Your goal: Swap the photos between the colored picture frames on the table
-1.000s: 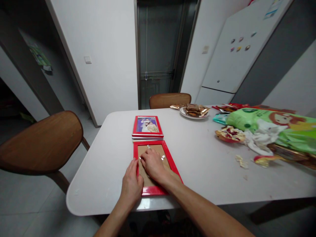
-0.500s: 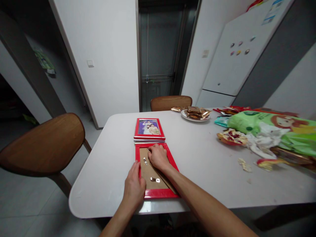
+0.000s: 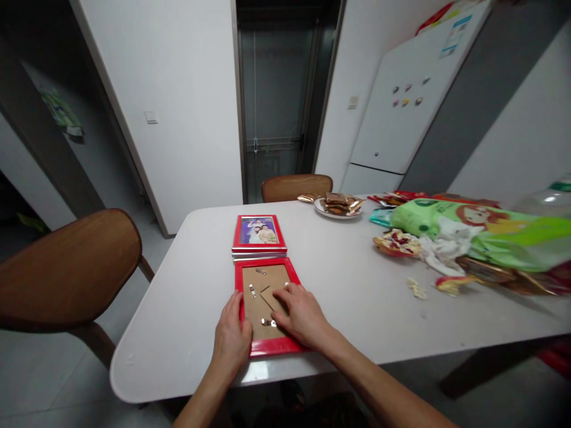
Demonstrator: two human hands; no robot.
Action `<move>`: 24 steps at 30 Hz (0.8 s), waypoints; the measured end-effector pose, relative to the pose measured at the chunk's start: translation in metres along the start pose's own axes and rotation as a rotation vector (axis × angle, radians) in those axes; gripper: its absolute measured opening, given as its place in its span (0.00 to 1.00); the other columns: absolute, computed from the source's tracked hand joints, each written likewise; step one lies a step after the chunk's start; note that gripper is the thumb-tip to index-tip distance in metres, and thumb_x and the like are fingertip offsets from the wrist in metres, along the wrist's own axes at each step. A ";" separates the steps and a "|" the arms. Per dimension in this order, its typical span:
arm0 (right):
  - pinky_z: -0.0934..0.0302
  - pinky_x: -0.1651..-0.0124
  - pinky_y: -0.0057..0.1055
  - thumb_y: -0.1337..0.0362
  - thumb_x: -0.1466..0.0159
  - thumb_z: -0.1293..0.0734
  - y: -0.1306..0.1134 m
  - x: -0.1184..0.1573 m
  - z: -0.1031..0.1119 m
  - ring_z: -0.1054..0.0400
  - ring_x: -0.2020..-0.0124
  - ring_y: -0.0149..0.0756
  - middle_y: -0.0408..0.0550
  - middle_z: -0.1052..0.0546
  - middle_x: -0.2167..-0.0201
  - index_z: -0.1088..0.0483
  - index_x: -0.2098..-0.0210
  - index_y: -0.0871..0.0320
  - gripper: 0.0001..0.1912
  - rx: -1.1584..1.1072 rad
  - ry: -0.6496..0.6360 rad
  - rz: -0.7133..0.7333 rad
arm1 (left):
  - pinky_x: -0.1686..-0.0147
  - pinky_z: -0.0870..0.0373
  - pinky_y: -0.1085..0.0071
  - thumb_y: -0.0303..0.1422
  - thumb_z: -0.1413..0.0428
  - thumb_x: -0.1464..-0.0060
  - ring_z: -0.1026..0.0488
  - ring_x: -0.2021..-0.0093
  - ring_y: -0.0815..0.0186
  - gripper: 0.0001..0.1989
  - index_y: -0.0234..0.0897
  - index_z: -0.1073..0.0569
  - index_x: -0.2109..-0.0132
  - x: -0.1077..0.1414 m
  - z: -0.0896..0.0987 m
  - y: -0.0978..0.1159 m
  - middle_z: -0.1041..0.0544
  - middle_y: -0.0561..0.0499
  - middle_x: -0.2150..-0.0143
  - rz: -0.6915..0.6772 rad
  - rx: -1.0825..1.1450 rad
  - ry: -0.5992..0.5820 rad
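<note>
A red picture frame (image 3: 279, 346) lies face down near the table's front edge, its brown backing board (image 3: 256, 306) showing. Small metal clips sit around the board, among them a left clip (image 3: 252, 290) and a top clip (image 3: 260, 271). Dark thin lines form an angle at the board's middle. My left hand (image 3: 232, 333) grips the frame's left side, thumb on top. My right hand (image 3: 303, 315) rests over the board's right part, thumb and fingers apart, fingertips by the right clip. Just beyond lies a stack of red frames (image 3: 280, 238), the top one showing a photo.
Farther back stands a plate (image 3: 336, 213) of gold-wrapped packets. To the right are an opened pomegranate (image 3: 397, 244), crumpled tissue (image 3: 446, 246), peel scraps (image 3: 417, 289) and a green bag (image 3: 513, 232). Wooden chairs stand at the left (image 3: 75, 267) and the far side (image 3: 297, 188).
My right hand has moved from the board's top edge down to its right side, uncovering the top clip. The left hand stays on the frame's left side. The view has shifted right.
</note>
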State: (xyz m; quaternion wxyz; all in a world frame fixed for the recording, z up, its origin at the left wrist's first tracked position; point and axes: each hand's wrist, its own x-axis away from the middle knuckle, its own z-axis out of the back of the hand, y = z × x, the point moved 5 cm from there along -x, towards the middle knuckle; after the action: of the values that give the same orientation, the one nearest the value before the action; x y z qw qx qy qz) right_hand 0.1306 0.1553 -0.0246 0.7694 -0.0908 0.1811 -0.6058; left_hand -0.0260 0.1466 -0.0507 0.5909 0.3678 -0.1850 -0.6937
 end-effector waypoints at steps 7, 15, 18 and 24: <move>0.48 0.61 0.28 0.61 0.49 0.37 -0.004 -0.005 0.018 0.42 0.61 0.36 0.50 0.33 0.65 0.31 0.63 0.59 0.15 -0.038 0.005 -0.024 | 0.48 0.45 0.58 0.34 0.50 0.53 0.38 0.48 0.57 0.22 0.32 0.37 0.50 -0.006 0.005 0.000 0.34 0.42 0.48 0.046 0.139 0.006; 0.46 0.63 0.29 0.61 0.49 0.36 -0.047 -0.004 0.060 0.42 0.62 0.35 0.48 0.33 0.66 0.31 0.63 0.57 0.15 -0.073 0.145 0.089 | 0.64 0.31 0.64 0.39 0.47 0.56 0.28 0.63 0.60 0.21 0.35 0.37 0.54 -0.014 0.023 0.018 0.27 0.46 0.59 0.263 0.828 -0.087; 0.45 0.60 0.28 0.58 0.46 0.38 -0.055 -0.003 0.063 0.40 0.62 0.33 0.47 0.32 0.64 0.33 0.59 0.57 0.16 -0.196 0.157 0.173 | 0.69 0.30 0.67 0.36 0.45 0.57 0.27 0.69 0.62 0.18 0.35 0.35 0.57 -0.011 0.041 0.013 0.25 0.49 0.65 0.376 0.966 -0.090; 0.47 0.57 0.29 0.61 0.44 0.40 0.013 0.000 0.042 0.38 0.59 0.36 0.52 0.31 0.60 0.34 0.56 0.60 0.17 -0.074 0.125 -0.128 | 0.76 0.30 0.69 0.28 0.46 0.57 0.27 0.76 0.64 0.13 0.36 0.35 0.60 -0.001 0.091 -0.053 0.24 0.52 0.74 0.593 0.873 -0.028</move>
State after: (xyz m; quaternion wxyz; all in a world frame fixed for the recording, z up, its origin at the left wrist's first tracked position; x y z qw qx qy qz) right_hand 0.1587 0.1556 0.0090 0.7125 -0.0925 0.2448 -0.6511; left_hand -0.1284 0.1434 -0.0275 0.5513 0.5022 -0.5606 -0.3601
